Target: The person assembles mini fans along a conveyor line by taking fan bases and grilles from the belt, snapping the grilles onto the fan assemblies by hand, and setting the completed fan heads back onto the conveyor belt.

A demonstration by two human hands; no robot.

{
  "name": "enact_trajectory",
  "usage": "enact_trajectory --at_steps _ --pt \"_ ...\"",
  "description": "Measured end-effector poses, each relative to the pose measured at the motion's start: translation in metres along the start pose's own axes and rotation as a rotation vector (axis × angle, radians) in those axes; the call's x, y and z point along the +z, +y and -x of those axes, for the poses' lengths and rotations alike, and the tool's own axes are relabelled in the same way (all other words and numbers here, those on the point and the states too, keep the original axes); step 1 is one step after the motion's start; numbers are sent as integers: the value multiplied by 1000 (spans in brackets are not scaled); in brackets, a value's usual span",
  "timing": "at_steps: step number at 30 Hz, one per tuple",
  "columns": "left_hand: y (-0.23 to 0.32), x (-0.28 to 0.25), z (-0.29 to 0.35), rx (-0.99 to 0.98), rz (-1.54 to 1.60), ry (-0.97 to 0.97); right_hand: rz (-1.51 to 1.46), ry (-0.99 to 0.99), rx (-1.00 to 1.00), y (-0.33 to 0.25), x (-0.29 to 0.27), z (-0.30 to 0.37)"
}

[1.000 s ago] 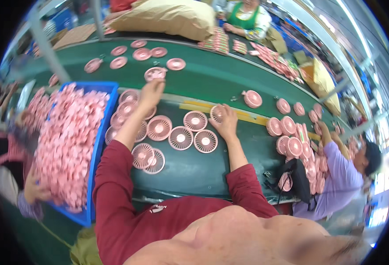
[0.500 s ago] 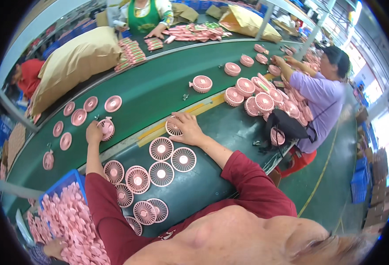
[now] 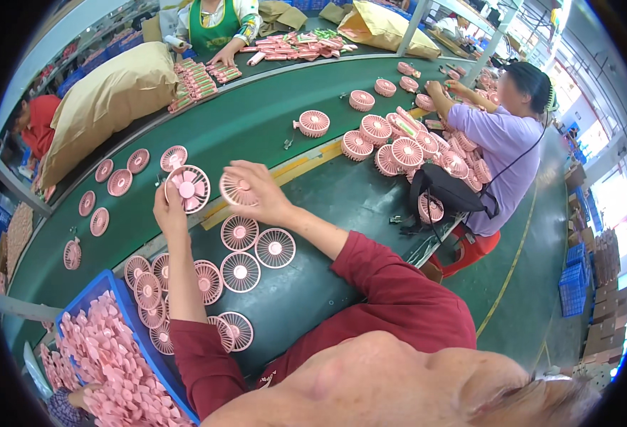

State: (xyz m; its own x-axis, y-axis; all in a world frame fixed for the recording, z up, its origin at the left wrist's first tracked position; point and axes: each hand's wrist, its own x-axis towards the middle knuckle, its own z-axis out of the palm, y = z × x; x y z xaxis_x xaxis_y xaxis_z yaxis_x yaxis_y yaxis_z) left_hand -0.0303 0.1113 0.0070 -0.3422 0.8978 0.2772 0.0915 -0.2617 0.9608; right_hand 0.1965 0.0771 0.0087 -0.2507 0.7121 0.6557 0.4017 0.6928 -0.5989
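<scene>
My left hand (image 3: 171, 212) is closed around the edge of a pink fan head (image 3: 188, 188), with its blades facing up. Close by on the right, my right hand (image 3: 266, 199) grips a round pink fan grille (image 3: 235, 189) by its rim. A small gap separates the two pieces. Below my hands, several loose grilles (image 3: 275, 248) lie on the dark green work surface (image 3: 313, 285). More grilles (image 3: 147, 290) sit to the left of my left forearm, which hides part of the pile.
A blue bin (image 3: 124, 302) full of pink parts stands at lower left. Along the green conveyor belt (image 3: 249, 117) lie fan pieces (image 3: 119, 182). Assembled fans (image 3: 406, 151) are heaped at right, beside a black bag (image 3: 456, 196) and a co-worker in lilac (image 3: 505, 146). Another person wears a green apron (image 3: 213, 28).
My left hand has lifted the fan head off the belt, toward the right. My right hand has raised a grille from the surface toward it. The view has shifted slightly.
</scene>
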Motion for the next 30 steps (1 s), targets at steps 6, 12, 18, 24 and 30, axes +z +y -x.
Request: enact_trajectory --at_steps 6,12,18,24,30 --pt "29 16 70 -359 685 -69 66 -67 -272 -46 19 -17" --pt "39 -5 112 -533 885 14 -33 -222 -342 -67 33 4" --pt "52 19 126 -99 507 162 -396 -223 -116 -52 59 13" --pt "45 27 133 298 -30 244 -956 -296 174 -68 60 14" --pt "45 31 133 407 -261 300 -1015 -230 179 -57 70 16"
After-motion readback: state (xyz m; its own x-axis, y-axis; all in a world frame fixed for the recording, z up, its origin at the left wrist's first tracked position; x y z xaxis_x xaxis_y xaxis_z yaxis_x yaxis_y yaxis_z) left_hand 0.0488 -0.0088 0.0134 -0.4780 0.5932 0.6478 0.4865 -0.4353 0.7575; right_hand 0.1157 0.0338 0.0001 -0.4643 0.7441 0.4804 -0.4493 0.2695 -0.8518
